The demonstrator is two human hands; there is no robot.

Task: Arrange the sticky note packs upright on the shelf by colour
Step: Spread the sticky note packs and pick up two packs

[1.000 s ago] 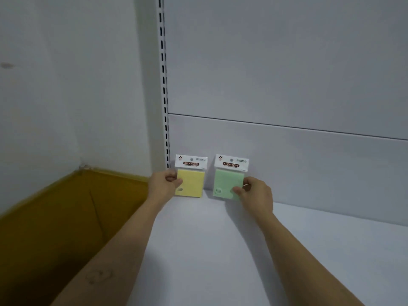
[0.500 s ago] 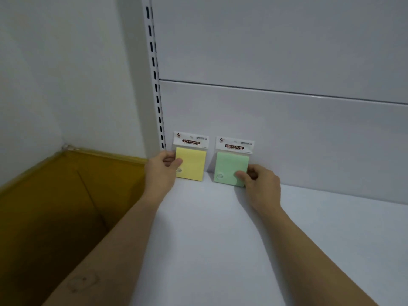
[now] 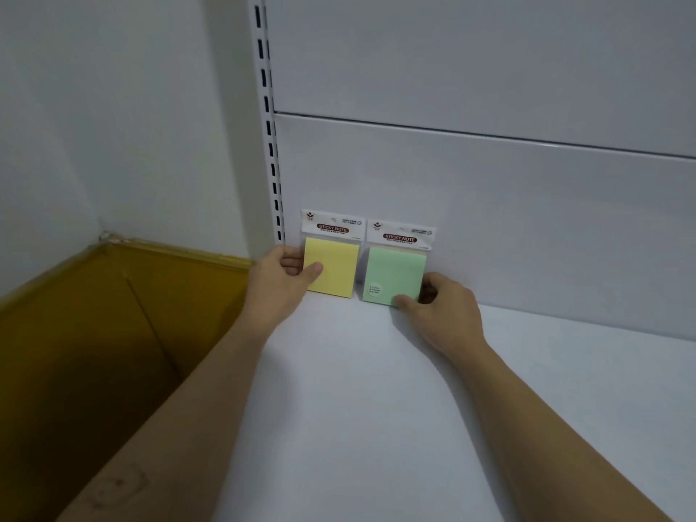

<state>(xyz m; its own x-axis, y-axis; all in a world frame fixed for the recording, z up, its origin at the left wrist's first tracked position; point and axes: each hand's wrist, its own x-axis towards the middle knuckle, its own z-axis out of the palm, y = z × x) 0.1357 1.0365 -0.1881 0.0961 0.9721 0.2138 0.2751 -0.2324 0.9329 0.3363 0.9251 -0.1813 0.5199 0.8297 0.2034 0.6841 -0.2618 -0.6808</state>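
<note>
Single head-worn wide-angle view, looking forward and down
It faces the shelf (image 3: 376, 408) and back panel (image 3: 508, 227) from close by; the left hand (image 3: 278, 284) and right hand (image 3: 446, 312) lie mid-frame

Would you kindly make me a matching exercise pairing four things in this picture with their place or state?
1. yellow pack
2. green pack
3. cardboard box
4. slotted upright

a. pinched by the right hand
b. open, left of the shelf
c. gripped by the left hand
d. vertical, left of the yellow pack

Pairs: 1-c, 2-a, 3-b, 4-d
</note>
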